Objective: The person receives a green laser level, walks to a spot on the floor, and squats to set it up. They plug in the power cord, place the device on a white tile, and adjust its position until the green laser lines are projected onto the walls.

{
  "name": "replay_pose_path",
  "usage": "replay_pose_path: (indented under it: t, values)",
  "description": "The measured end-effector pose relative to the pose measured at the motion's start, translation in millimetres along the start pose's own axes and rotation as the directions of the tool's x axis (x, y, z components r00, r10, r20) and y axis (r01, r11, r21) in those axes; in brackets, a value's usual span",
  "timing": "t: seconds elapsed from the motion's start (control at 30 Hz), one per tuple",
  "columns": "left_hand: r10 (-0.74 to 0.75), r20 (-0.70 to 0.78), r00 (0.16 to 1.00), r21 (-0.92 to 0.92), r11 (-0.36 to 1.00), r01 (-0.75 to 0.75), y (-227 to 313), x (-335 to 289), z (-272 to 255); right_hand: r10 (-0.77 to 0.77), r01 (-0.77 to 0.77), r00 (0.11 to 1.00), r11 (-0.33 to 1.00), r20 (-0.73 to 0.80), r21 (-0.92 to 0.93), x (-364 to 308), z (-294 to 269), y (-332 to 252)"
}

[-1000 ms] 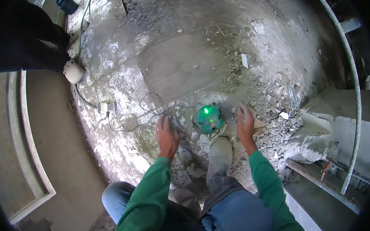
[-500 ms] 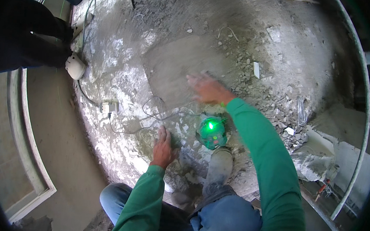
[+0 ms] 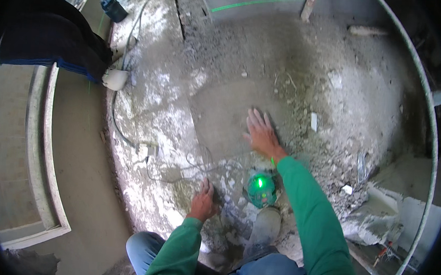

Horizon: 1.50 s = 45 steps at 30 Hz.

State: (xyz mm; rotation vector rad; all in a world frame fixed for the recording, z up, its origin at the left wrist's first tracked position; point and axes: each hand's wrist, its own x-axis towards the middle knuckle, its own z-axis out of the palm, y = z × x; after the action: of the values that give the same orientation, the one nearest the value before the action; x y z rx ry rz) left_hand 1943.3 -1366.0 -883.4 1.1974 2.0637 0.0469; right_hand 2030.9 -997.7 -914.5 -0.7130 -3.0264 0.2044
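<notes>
My right hand (image 3: 263,135) lies palm down with its fingers spread on a smooth grey rectangular patch (image 3: 217,111) of the dusty floor. A green line crosses its wrist. My left hand (image 3: 203,204) rests on the rough, white-stained floor, fingers stretched out and nothing visible in them. Just ahead of its fingertips runs a thin dark cable (image 3: 169,181). Between my forearms, a round device (image 3: 263,189) with a bright green light, like a laser level, stands at the toe of my dusty shoe (image 3: 266,223). The cable runs toward it; where it joins is unclear.
A power socket block (image 3: 147,151) on a thicker cable lies at left. Another person's legs (image 3: 54,29) and dusty shoe (image 3: 115,79) are beyond it. Rubble and a white chip (image 3: 313,121) lie right of the patch. A pale pipe (image 3: 433,121) curves along the right.
My view has tilted farther ahead, showing a wall with a green line. My right hand, blurred before with fingers pointing left, now lies sharper with fingers pointing ahead. My left hand stays on the floor.
</notes>
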Motion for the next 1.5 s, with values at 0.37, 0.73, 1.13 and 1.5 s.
replay_pose_path:
  t: [0.37, 0.73, 1.13, 1.5]
  values:
    - [0.003, -0.045, 0.999, 0.031, 1.000, -0.001, -0.7, -0.5, 4.5, 0.273, -0.089, 0.931, 0.813, -0.242, 0.575, -64.3, -41.7, 22.2]
    - [0.039, -0.433, 0.901, -0.175, 0.977, -0.126, 42.5, -12.1, 32.1, 0.631, -0.369, 0.775, 0.488, -0.028, 0.791, -265.2, -7.8, -79.8]
    - [0.001, -0.299, 0.954, -0.294, 0.951, -0.093, 94.9, 32.4, 64.0, 0.560, -0.336, 0.827, 0.566, -0.053, 0.753, -248.1, 16.2, -56.2]
    - [0.105, -0.358, 0.928, -0.233, 0.952, -0.197, 103.5, 36.4, 64.8, 0.434, -0.332, 0.901, 0.712, -0.017, 0.619, -232.9, 16.3, -37.1]
